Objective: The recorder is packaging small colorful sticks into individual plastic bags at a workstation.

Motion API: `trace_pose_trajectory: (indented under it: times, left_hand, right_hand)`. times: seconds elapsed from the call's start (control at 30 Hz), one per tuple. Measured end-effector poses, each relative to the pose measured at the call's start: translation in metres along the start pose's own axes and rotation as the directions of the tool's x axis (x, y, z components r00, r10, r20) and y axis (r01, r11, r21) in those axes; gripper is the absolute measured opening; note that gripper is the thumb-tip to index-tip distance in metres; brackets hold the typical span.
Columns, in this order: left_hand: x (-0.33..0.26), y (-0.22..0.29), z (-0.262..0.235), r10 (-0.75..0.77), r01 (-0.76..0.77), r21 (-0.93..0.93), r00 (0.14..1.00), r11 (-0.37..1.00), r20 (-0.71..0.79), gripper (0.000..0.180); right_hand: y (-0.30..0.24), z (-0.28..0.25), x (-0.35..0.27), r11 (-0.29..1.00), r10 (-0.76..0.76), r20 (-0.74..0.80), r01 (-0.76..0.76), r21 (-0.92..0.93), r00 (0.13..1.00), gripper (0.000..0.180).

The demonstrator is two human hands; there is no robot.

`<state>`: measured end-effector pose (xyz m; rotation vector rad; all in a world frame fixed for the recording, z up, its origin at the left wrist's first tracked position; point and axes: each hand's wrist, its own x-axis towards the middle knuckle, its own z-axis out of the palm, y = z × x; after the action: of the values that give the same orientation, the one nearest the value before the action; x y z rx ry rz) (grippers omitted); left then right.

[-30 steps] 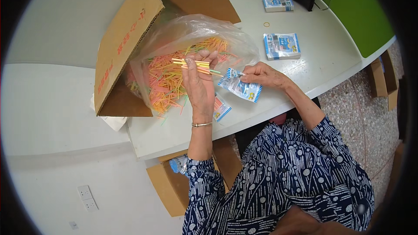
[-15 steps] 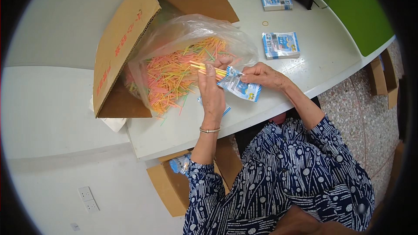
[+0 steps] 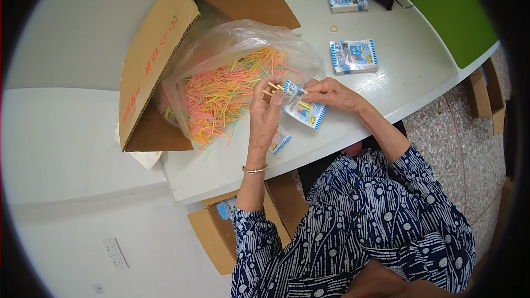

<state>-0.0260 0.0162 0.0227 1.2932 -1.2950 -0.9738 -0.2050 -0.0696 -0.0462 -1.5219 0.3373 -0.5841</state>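
Observation:
My left hand is closed round a few thin yellow and orange sticks. Their other ends are inside a small clear-and-blue packet, where coloured lengths show through the film. At the packet's upper right side, my right hand pinches its edge between thumb and fingers. Another such packet lies on the table below my left hand, partly covered by it. Just beyond the left hand, a heap of pink, orange, yellow and green sticks fills a clear plastic bag.
The bag spills from a tipped cardboard box on the white table. Stacks of blue-and-white packets lie to the right, with a rubber band between. An open carton stands below the table edge.
The sticks have slid deeper into the packet, leaving only short ends outside. My left hand has shifted its grip, uncovering more of the packet on the table.

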Motion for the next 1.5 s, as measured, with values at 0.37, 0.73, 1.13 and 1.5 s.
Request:
trace_pose_trajectory:
  times: [0.37, 0.73, 1.13, 1.5]
  left_hand:
    - [0.007, -0.006, 0.001, -0.008, -0.003, 0.214, 0.999, 0.977, 0.052, 0.039]
    - [0.011, 0.008, 0.008, -0.065, 0.055, 0.163, 0.996, 0.985, 0.06, 0.03]
    - [-0.016, -0.019, -0.014, -0.184, 0.136, 0.306, 0.973, 0.942, 0.136, 0.03]
    - [0.093, -0.068, -0.063, 0.316, -0.184, 0.953, 0.943, 0.242, 0.102, 0.041]
  right_hand:
    - [-0.01, 0.009, 0.002, 0.974, 0.087, -0.11, -0.062, 0.218, 0.99, 0.031]
    - [-0.018, 0.012, -0.003, 0.97, 0.2, -0.047, -0.19, 0.152, 0.979, 0.029]
    - [-0.038, -0.022, -0.024, 0.84, -0.119, -0.368, -0.103, -0.532, 0.922, 0.036]
    - [-0.008, -0.08, -0.03, 0.282, -0.297, -0.476, -0.4, -0.872, 0.828, 0.036]
